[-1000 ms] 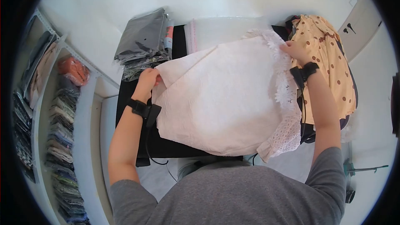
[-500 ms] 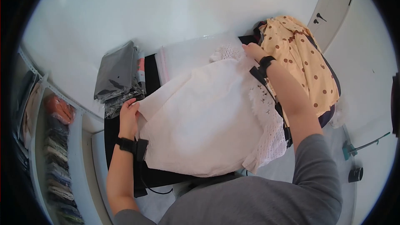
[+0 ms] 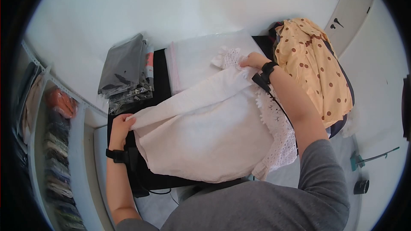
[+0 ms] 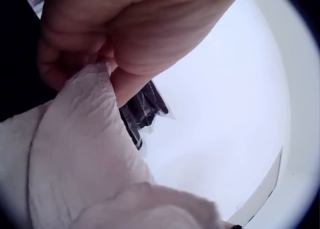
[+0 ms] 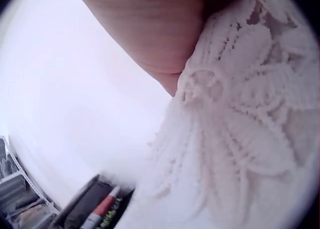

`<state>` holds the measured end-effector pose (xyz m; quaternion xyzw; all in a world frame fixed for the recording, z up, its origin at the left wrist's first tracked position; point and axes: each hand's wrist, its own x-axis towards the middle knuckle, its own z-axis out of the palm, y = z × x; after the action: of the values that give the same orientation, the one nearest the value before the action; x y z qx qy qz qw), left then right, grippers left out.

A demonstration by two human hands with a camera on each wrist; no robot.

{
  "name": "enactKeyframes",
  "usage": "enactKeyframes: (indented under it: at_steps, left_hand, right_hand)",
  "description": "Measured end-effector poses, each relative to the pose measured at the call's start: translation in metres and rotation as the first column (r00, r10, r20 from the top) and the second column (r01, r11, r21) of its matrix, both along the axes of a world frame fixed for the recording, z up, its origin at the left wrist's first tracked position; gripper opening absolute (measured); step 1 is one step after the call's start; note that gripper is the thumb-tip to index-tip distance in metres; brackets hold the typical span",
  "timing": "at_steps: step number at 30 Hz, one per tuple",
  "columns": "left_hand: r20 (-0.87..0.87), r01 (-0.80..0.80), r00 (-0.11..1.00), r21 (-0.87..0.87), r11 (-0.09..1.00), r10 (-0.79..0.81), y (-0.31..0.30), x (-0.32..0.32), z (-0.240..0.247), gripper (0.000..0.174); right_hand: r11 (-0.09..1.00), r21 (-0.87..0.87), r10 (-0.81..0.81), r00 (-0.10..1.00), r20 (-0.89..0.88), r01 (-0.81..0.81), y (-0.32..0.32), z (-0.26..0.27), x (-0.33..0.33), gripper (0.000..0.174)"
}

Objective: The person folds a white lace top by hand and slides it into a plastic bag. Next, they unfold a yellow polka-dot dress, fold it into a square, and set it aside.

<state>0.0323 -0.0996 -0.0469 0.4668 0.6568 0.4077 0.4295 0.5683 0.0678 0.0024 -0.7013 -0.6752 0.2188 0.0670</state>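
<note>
A white garment with lace trim (image 3: 201, 145) is stretched between both hands over a black table (image 3: 159, 72). My left hand (image 3: 121, 129) pinches its far left corner between thumb and fingers; the left wrist view shows the cloth (image 4: 80, 124) bunched at the fingertips. At the far right, my right hand (image 3: 255, 60) grips the edge beside the lace. Flower-patterned lace (image 5: 235, 119) hangs close below that hand in the right wrist view, hiding its fingertips. Between the hands the far edge forms a long raised fold, while the near part droops over the table's front edge.
Grey clothes in clear bags (image 3: 122, 64) are stacked at the back left. Clear plastic bags (image 3: 192, 51) lie flat behind the garment. A yellow polka-dot garment (image 3: 304, 68) tops a pile on the right. Shelves (image 3: 81, 145) of bagged clothes stand to the left.
The head view has turned and shifted. My right hand has moved inward, away from the polka-dot garment, and the far edge between the hands has been lifted into a fold. Both hands keep their hold.
</note>
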Motion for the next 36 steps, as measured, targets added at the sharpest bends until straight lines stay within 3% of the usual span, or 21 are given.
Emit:
enactKeyframes:
  at_steps: [3, 5, 7, 9, 11, 13, 14, 15, 17, 19, 21, 22, 23, 25, 26, 27, 29, 31, 33, 34, 36]
  left_hand:
    - [-0.171, -0.003, 0.985, 0.094, 0.996, 0.019, -0.005, 0.0, 0.014, 0.024]
    - [-0.175, -0.016, 0.983, 0.213, 0.977, 0.054, -0.004, -0.005, 0.023, 0.021]
    - [-0.191, -0.052, 0.976, 0.274, 0.96, 0.108, -0.007, -0.007, 0.032, 0.02]
    - [-0.177, -0.093, 0.96, 0.535, 0.84, 0.219, -0.014, -0.003, 0.05, 0.019]
    - [-0.212, -0.045, 0.955, 0.587, 0.809, 0.207, -0.031, 0.01, 0.082, 0.018]
    - [0.1, -0.166, 0.986, 0.613, 0.772, 0.133, -0.047, 0.026, 0.11, 0.017]
    - [0.117, -0.162, 0.987, 0.662, 0.732, 0.113, -0.053, 0.029, 0.119, 0.017]
    - [0.114, -0.154, 0.988, 0.666, 0.73, 0.105, -0.058, 0.034, 0.128, 0.017]
    - [0.358, -0.276, 0.934, 0.726, 0.629, -0.004, -0.07, 0.045, 0.143, 0.017]
    - [0.348, -0.273, 0.938, 0.73, 0.626, 0.003, -0.083, 0.052, 0.147, 0.016]
    - [0.285, -0.195, 0.959, 0.669, 0.718, -0.005, -0.093, 0.053, 0.138, 0.014]
    - [0.274, -0.184, 0.962, 0.659, 0.729, -0.006, -0.097, 0.05, 0.126, 0.014]
    - [0.094, -0.015, 0.995, 0.549, 0.836, -0.044, -0.098, 0.041, 0.107, 0.013]
    - [-0.167, 0.259, 0.962, 0.321, 0.911, -0.214, -0.098, 0.018, 0.064, 0.011]
    - [-0.184, 0.27, 0.957, 0.266, 0.926, -0.226, -0.106, 0.019, 0.053, 0.01]
    - [-0.199, 0.279, 0.95, 0.206, 0.938, -0.239, -0.114, 0.02, 0.044, 0.009]
    - [-0.239, 0.303, 0.935, 0.148, 0.941, -0.263, -0.128, 0.017, 0.03, 0.008]
    - [-0.274, 0.321, 0.918, 0.094, 0.942, -0.286, -0.14, 0.018, 0.021, 0.007]
    - [-0.321, 0.335, 0.901, 0.088, 0.938, -0.292, -0.151, 0.02, 0.024, 0.008]
    - [-0.317, 0.334, 0.902, 0.079, 0.939, -0.294, -0.154, 0.019, 0.023, 0.008]
    - [-0.308, 0.344, 0.905, 0.128, 0.93, -0.292, -0.159, 0.018, 0.024, 0.008]
  right_hand:
    - [0.982, 0.178, -0.045, 0.991, -0.126, 0.067, -0.009, 0.011, 0.008, 0.053]
    - [0.989, 0.082, -0.034, 0.74, -0.671, 0.12, -0.016, 0.026, 0.02, 0.038]
    - [0.983, 0.065, -0.02, 0.445, -0.895, 0.174, -0.046, 0.055, 0.021, 0.028]
    - [0.978, 0.127, 0.082, 0.251, -0.964, 0.167, -0.08, 0.083, 0.026, 0.03]
    - [0.965, 0.221, 0.199, 0.155, -0.968, 0.144, -0.12, 0.107, 0.036, 0.034]
    - [0.936, 0.312, 0.295, 0.114, -0.948, 0.166, -0.154, 0.119, 0.05, 0.036]
    - [0.9, 0.394, 0.387, 0.075, -0.919, 0.185, -0.172, 0.123, 0.056, 0.039]
    - [0.897, 0.397, 0.39, 0.075, -0.918, 0.194, -0.193, 0.127, 0.061, 0.039]
    - [0.843, 0.482, 0.466, 0.122, -0.876, 0.239, -0.235, 0.127, 0.068, 0.045]
    - [0.853, 0.48, 0.451, 0.175, -0.875, 0.206, -0.266, 0.104, 0.081, 0.042]
    - [0.869, 0.463, 0.424, 0.222, -0.878, 0.172, -0.289, 0.073, 0.088, 0.04]
    - [0.916, 0.382, 0.257, 0.551, -0.794, 0.123, -0.298, 0.056, 0.089, 0.034]
    - [0.954, 0.28, 0.083, 0.809, -0.582, 0.103, -0.306, 0.04, 0.092, 0.03]
    - [0.993, 0.116, 0.045, 0.871, -0.489, 0.014, -0.316, 0.009, 0.109, 0.026]
    - [0.996, -0.05, 0.044, 0.925, -0.378, -0.068, -0.322, 0.002, 0.111, 0.023]
    - [0.996, -0.068, 0.031, 0.923, -0.383, -0.062, -0.33, -0.005, 0.111, 0.023]
    - [0.972, 0.167, -0.022, 0.77, -0.638, 0.166, -0.344, -0.013, 0.106, 0.026]
    - [0.955, 0.205, -0.028, 0.748, -0.663, 0.217, -0.347, -0.007, 0.096, 0.027]
    - [0.751, 0.517, -0.022, 0.798, -0.603, 0.411, -0.342, -0.004, 0.076, 0.038]
    - [0.756, 0.51, -0.027, 0.798, -0.602, 0.41, -0.339, 0.002, 0.067, 0.038]
    - [0.706, 0.694, 0.056, 0.967, -0.249, 0.138, -0.33, 0.014, 0.055, 0.051]
